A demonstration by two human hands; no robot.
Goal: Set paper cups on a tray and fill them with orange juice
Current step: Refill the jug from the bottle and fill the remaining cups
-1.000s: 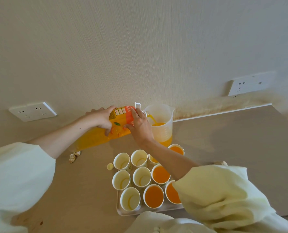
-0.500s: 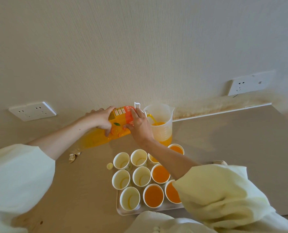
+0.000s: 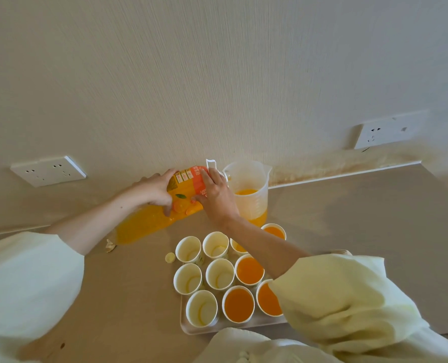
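Gripping tilted juice bottle [image 3: 141, 226]: left hand [image 3: 153, 189] mid-body, right hand [image 3: 216, 197] nr neck, beside jug [image 3: 251, 189].

Wall [image 3: 217, 74]: beige, finely textured.
Left socket [image 3: 47, 171]: white, on wall.
Right socket [image 3: 386, 132]: white, on wall.
Counter [image 3: 361, 218]: tan, matte.

Finding: you have no text in view that can be read. The juice bottle [image 3: 141, 226] carries a printed label [image 3: 185, 180]; white characters stand on its red band, at the 1 o'clock end of the bottle, with small pale panels beside them, all too blurred to make out. Your left hand [image 3: 153, 189] and right hand [image 3: 216, 199] cover part of that label
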